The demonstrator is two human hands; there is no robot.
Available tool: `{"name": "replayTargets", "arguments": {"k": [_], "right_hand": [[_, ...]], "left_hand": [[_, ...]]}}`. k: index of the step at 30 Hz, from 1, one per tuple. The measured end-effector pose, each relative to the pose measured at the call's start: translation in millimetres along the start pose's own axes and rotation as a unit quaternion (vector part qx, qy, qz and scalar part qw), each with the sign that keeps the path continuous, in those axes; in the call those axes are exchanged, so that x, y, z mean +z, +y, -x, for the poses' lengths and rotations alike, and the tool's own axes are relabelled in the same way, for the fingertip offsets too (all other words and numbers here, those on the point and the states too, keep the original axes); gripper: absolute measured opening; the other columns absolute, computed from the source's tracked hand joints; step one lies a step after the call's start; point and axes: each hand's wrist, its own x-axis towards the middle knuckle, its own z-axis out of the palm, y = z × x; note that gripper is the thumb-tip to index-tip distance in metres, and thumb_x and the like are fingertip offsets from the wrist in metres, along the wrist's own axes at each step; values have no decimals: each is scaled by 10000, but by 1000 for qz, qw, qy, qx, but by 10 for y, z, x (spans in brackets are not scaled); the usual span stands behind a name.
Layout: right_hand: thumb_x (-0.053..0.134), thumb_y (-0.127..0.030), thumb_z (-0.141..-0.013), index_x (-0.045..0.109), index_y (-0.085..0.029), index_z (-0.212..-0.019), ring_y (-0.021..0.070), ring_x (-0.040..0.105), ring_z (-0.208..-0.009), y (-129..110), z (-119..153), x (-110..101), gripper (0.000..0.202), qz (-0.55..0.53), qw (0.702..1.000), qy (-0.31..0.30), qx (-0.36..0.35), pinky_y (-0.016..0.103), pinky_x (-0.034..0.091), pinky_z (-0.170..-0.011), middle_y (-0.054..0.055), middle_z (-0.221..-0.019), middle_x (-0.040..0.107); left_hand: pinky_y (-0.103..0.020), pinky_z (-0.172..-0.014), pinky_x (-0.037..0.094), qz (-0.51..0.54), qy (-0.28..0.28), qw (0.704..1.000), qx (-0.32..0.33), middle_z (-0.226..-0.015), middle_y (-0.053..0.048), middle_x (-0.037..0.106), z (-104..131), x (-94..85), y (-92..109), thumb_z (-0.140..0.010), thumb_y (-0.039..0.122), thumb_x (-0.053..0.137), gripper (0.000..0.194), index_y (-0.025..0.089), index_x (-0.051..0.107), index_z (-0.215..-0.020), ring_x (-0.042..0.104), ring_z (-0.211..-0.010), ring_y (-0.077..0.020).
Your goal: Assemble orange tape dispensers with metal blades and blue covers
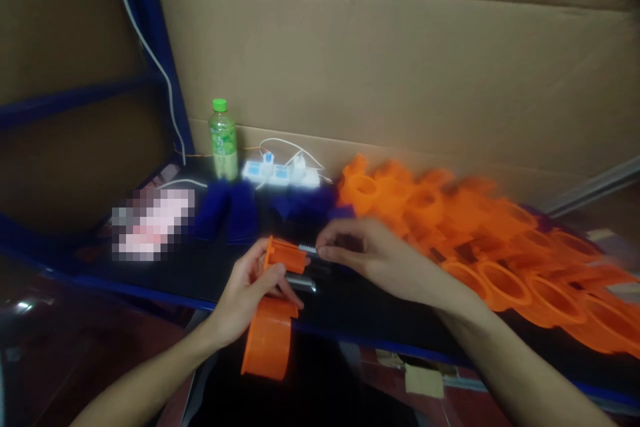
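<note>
My left hand (253, 290) is closed around an orange plastic part (269, 340), which has a wide curved lower section and a narrower upper section. My right hand (365, 253) pinches the end of a small light-grey ridged piece (307, 249), perhaps a spring or toothed strip. That piece's other end meets the upper edge of the orange part; whether it sits inside cannot be made out. Just under it, a shiny metal piece (303, 282) sticks out to the right beside my left fingers. My left palm and fingers hide some of the orange part.
Many orange ring-shaped parts (500, 280) crowd the right side of the black table (175, 283). Dark blue pieces (243, 213) lie behind my hands. Further back stand a green-capped bottle (223, 143) and a white power strip (280, 175) with cables, before a cardboard wall (400, 73).
</note>
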Motion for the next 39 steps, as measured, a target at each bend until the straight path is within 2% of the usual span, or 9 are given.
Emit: {"name": "replayTargets", "arguments": {"k": [12,14,18,22,24,26,31,34,39], "right_hand": [[644,-233,-890,680,-149,-845,124,579,-677,-87,-310,103,102,-26,998,-13,-56,237,431,-615,18,-754,672],[627,-217,-892,671,-143,-839,128,593,-676,-86,-368,145,101,-39,997,-27,-65,238,440,-610,27,-759,680],[609,-231,-919,678,-144,-866,131,620,-691,-91,-451,207,123,-30,996,-16,-82,240,463,-631,26,-777,694],[562,-325,-982,727,-172,-1014,154,655,-852,10,-479,207,227,18,989,94,-113,275,500,-764,49,-961,735],[576,-336,-983,731,-190,-1063,161,659,-893,103,-454,220,227,62,984,118,-121,287,500,-800,51,-1010,734],[635,-322,-951,735,-205,-1070,168,663,-904,188,-401,265,194,129,980,105,-109,291,500,-801,50,-1027,729],[679,-271,-923,722,-204,-1121,202,657,-1007,274,-264,443,213,292,949,86,-77,314,509,-841,82,-1129,692],[644,-229,-943,722,-190,-1101,194,658,-982,296,-272,489,181,316,943,81,-70,306,514,-815,88,-1110,691],[656,-197,-929,727,-180,-1045,177,661,-924,362,-309,429,138,273,954,89,-88,292,524,-791,80,-1069,696]], "left_hand": [[-311,-605,603,-24,1,999,-21,-699,-72,766,-47,-30,7,-949,414,627,369,166,547,-1212,769,-653,-256],[-309,-581,599,-20,-8,999,-29,-759,-94,785,-52,-32,-7,-947,424,626,386,172,544,-1228,770,-644,-262],[-316,-586,606,5,13,1000,-16,-1086,-165,781,-55,-62,-23,-914,418,670,398,188,572,-1224,779,-670,-262],[-308,-589,604,63,91,994,-4,-1243,-191,726,-58,-110,18,-899,427,679,402,174,602,-1203,780,-693,-255],[-302,-584,603,79,127,989,-3,-1273,-196,709,-63,-127,41,-898,432,674,394,160,612,-1177,771,-663,-230],[-301,-594,606,82,150,985,0,-1264,-194,712,-66,-136,51,-898,428,672,388,153,612,-1165,760,-636,-208],[-308,-606,608,73,160,984,12,-1245,-185,719,-71,-132,29,-896,417,664,387,152,605,-1171,751,-630,-196],[-303,-611,606,70,153,986,11,-1246,-186,717,-75,-119,20,-906,411,650,368,151,606,-1162,750,-639,-192],[-297,-592,602,65,156,985,17,-1241,-182,719,-76,-104,43,-904,410,652,365,155,604,-1161,750,-643,-194]]}}
